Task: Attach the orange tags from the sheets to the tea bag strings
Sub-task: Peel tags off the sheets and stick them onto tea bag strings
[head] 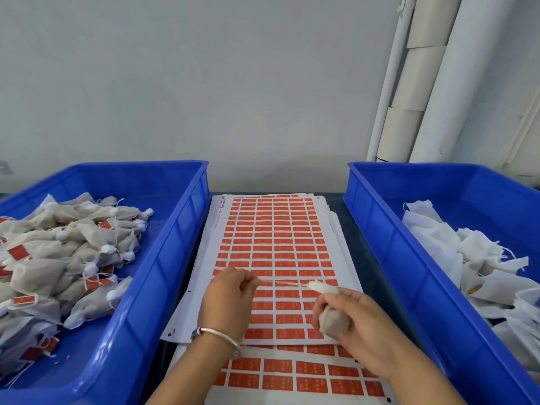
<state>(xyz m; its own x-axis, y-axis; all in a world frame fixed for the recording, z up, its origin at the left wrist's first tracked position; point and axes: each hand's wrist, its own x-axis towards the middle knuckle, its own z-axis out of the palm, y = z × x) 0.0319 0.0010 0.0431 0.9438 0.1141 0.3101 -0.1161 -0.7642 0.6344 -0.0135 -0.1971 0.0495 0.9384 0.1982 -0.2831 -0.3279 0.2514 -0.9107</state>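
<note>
Over the tag sheet [277,247], your right hand [362,325] grips a tea bag [333,318]. Your left hand [230,296] pinches its string [280,282].

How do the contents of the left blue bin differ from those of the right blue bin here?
The left blue bin holds tea bags that look filled and brownish-grey; the right blue bin holds white bags that look flat and crumpled. Many bags in the left bin carry orange tags; none show on the bags in the right bin. Both bins are the same blue plastic type and flank the tag sheets.
</note>
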